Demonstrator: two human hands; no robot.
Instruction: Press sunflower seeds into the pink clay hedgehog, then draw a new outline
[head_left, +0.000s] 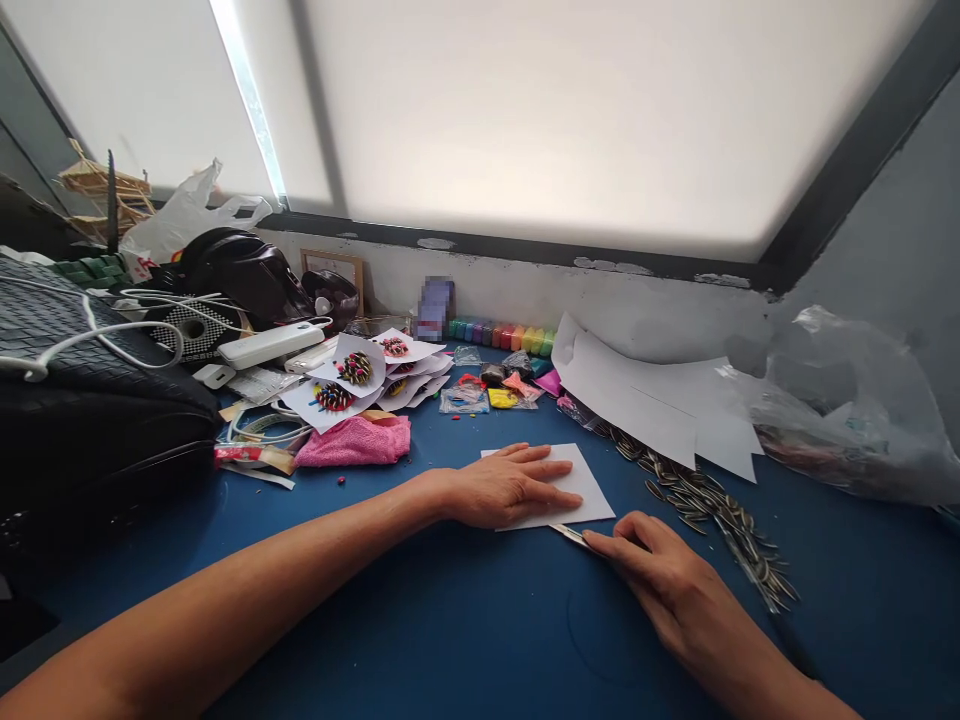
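My left hand (517, 485) lies flat with spread fingers on a white sheet of paper (589, 490) on the blue table. The sheet looks folded or stacked, but I cannot tell which. In my right hand (660, 565) is a slim knife (568, 535), its pale blade at the near edge of the paper. The fingers are closed around the handle, which is mostly hidden. Sunflower seeds (697, 495) are heaped to the right of both hands. Beyond the paper are small packets of coloured clay (502, 397).
Paper pieces with seed-and-clay figures (352, 370) lie at the left behind a pink cloth (356, 440). A black bag (90, 400) stands far left. Large white sheets (645, 390) and a clear plastic bag (862, 420) are at the right. Coloured tubs (502, 335) line the wall.
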